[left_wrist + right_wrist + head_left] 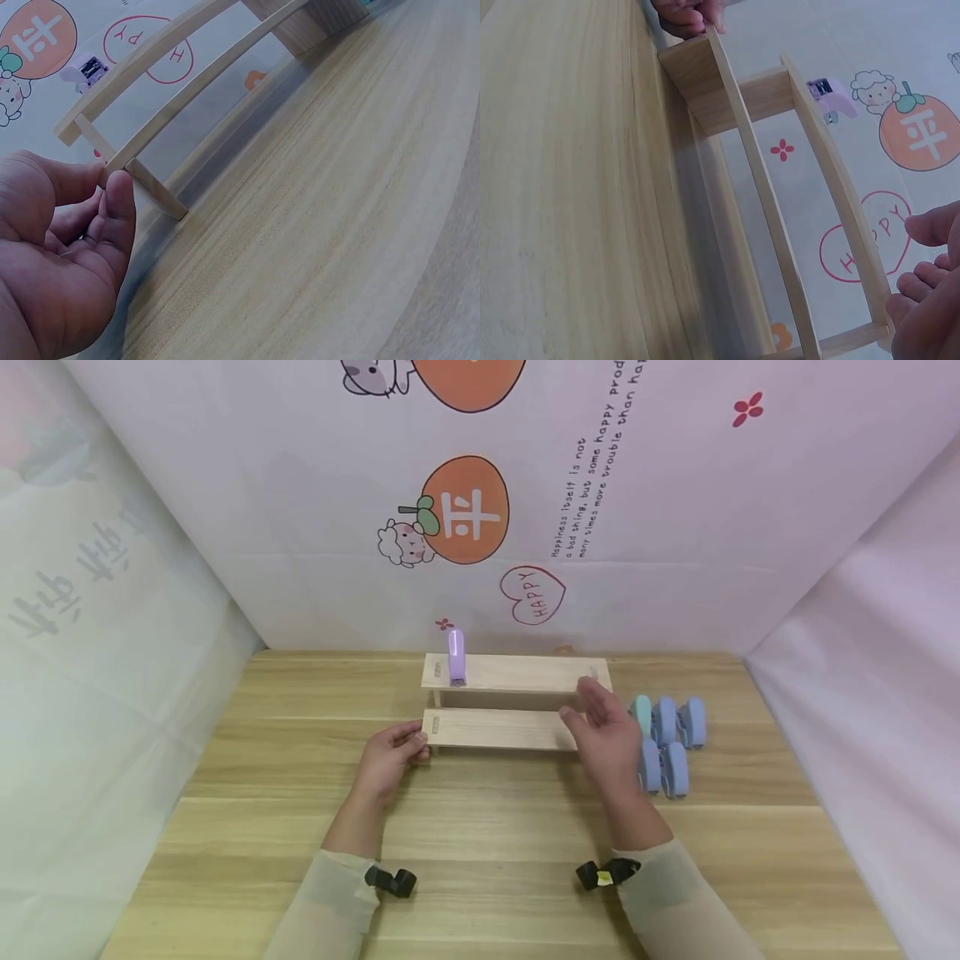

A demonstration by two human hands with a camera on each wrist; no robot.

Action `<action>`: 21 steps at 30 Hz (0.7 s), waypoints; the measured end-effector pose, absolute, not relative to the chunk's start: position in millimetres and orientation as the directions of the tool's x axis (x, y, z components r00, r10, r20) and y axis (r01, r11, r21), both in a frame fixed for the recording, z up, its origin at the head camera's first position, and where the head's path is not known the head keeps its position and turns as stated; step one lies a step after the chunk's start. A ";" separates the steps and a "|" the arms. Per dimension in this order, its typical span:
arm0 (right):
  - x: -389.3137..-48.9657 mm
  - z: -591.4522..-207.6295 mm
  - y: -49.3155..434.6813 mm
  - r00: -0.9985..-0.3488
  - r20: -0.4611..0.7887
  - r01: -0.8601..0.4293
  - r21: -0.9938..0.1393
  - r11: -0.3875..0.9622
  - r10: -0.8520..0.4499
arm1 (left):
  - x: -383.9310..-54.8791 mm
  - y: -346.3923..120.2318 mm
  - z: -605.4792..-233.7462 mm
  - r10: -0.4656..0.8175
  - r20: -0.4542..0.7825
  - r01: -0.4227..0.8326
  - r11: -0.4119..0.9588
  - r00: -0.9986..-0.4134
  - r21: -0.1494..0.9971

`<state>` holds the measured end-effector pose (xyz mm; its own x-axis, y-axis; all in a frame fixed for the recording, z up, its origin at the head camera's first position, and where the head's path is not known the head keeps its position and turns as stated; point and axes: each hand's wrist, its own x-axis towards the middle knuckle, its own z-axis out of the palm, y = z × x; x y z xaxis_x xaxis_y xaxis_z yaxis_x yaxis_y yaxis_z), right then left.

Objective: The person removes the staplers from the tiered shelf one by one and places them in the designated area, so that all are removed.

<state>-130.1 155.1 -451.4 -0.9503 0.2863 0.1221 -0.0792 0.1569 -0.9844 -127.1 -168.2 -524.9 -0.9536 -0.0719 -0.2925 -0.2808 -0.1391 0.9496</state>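
A two-tier wooden shelf (502, 729) stands on the table, its lower board nearer me and its upper board (517, 673) behind. My left hand (386, 762) pinches the left end of the lower board between thumb and fingers; the left wrist view shows this hand (71, 255) at the board's corner. A purple stapler (457, 658) sits on the upper board near its left end. Over the shelf's right end is my right hand (611, 743), fingers loosely extended and holding nothing. In the right wrist view that hand (934, 300) overlaps the upper board's end.
Right of the shelf, beside my right hand, stand a mint green stapler (641, 714) and several blue staplers (674, 768) in two rows. A printed white cloth (322, 527) hangs behind the wooden table (495, 835), with more cloth at both sides.
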 end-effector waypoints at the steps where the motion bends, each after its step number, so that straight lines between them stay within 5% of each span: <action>1: -130.2 -451.8 154.3 -0.951 0.122 -0.077 -0.984 0.161 0.285 | -127.2 -167.7 -525.2 -0.073 -0.294 -0.282 -0.141 -0.953 0.949; 21: -141.4 -442.7 123.0 -0.966 0.150 -0.097 -0.966 0.240 0.212 | -126.0 -168.7 -523.5 -0.057 -0.293 -0.284 -0.127 -0.954 0.950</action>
